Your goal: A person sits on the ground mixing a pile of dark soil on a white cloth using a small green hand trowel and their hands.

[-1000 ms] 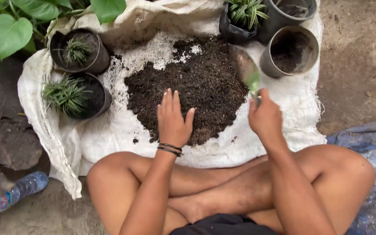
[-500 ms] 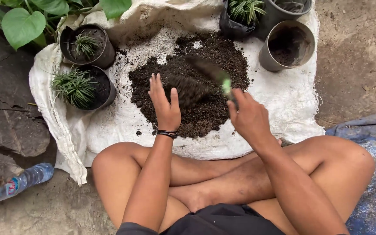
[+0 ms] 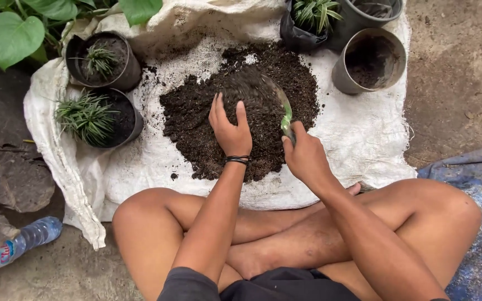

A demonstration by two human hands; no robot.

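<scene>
The right hand (image 3: 303,156) gripped a trowel (image 3: 279,106) in the soil (image 3: 196,120), the left hand (image 3: 230,131) lay open on it; a hard scoop risked flinging soil off the sack (image 3: 358,128).

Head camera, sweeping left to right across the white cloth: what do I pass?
Plastic bottle → grassy plant in a dark pot → left hand pressed on the soil heap → right hand gripping the green-handled trowel → grey pot part-filled with soil.

trowel blade (image 3: 263,92): motion-blurred | top pot (image 3: 372,11): cut by edge | bottle (image 3: 12,248): cut off left
</scene>
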